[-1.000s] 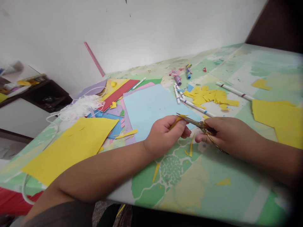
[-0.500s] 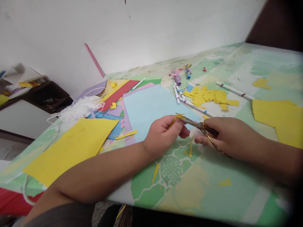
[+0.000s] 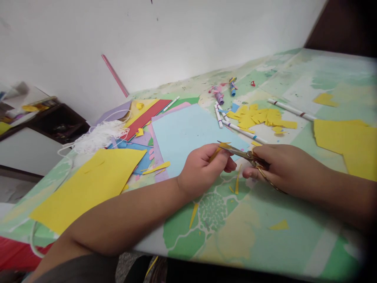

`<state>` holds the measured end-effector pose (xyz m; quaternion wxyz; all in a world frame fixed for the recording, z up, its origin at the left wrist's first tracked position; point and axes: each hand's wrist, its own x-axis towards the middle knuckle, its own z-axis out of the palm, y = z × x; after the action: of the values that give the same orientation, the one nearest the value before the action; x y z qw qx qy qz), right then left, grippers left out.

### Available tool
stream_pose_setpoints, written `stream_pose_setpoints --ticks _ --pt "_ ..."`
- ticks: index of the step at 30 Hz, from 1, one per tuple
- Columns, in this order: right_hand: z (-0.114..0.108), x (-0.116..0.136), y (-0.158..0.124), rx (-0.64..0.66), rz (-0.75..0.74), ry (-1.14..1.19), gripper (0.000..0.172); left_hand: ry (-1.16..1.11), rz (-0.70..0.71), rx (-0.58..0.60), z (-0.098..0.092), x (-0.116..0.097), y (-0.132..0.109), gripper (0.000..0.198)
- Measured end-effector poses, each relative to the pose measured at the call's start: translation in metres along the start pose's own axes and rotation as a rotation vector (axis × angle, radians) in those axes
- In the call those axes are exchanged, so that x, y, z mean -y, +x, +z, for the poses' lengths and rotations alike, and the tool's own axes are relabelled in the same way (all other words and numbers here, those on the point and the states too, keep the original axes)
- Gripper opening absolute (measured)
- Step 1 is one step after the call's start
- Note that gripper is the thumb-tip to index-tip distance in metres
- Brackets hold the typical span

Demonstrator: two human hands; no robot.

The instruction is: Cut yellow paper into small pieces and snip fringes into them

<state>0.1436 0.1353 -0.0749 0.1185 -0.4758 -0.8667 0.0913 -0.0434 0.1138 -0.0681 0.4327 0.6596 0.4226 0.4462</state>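
Observation:
My left hand (image 3: 206,165) pinches a small piece of yellow paper (image 3: 216,151) between thumb and fingers. In my right hand (image 3: 282,169) is a pair of scissors (image 3: 240,153) with gold-coloured handles, fingers wrapped around the loops. The blades point left and lie across the yellow piece at my left fingertips. A light blue sheet (image 3: 188,131) lies flat just behind my hands. Beneath them, thin yellow scraps (image 3: 237,184) are strewn on the patterned tablecloth (image 3: 215,236).
To the left are a large yellow sheet (image 3: 91,184), a tangle of white cord (image 3: 101,135) and a red strip (image 3: 147,118). Fringed yellow pieces (image 3: 259,117), white paper sticks (image 3: 244,131) and small rolled paper figures (image 3: 218,96) lie toward the wall. More yellow paper (image 3: 350,141) is at right.
Both hands keep nearly the same place, with the scissor blades still across the yellow paper. The view has shifted very slightly; nothing on the table has visibly moved.

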Motion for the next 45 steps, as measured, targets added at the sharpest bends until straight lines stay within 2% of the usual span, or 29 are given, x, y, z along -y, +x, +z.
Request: stream_pose_setpoints --ticks 11,21,27,35,40,45 --pt "0.0015 -0.0036 0.0014 -0.036 -0.051 -0.003 0.047 0.031 0.055 -0.01 0.0003 0.0023 -0.0017 0.023" --pt "0.0022 -0.0057 0.0028 -0.021 -0.014 -0.029 0.047 -0.019 -0.001 0.013 -0.0014 0.0009 -0.0021 0.023" --pt "0.0 -0.0049 0.0027 0.012 0.038 -0.037 0.046 -0.067 -0.034 -0.015 -0.001 0.0033 -0.0012 0.02" --pt "-0.0011 -0.0024 0.0014 -0.021 -0.019 -0.032 0.047 -0.007 -0.013 -0.017 -0.0009 0.0005 -0.0015 0.022" --pt "-0.0063 0.0027 -0.0008 0.02 -0.012 -0.031 0.041 0.03 -0.005 -0.025 -0.0003 -0.0004 -0.0007 0.023" --pt "-0.0068 0.0024 -0.0019 0.014 -0.026 -0.025 0.043 0.065 0.03 -0.03 0.0005 -0.0002 -0.0007 0.025"
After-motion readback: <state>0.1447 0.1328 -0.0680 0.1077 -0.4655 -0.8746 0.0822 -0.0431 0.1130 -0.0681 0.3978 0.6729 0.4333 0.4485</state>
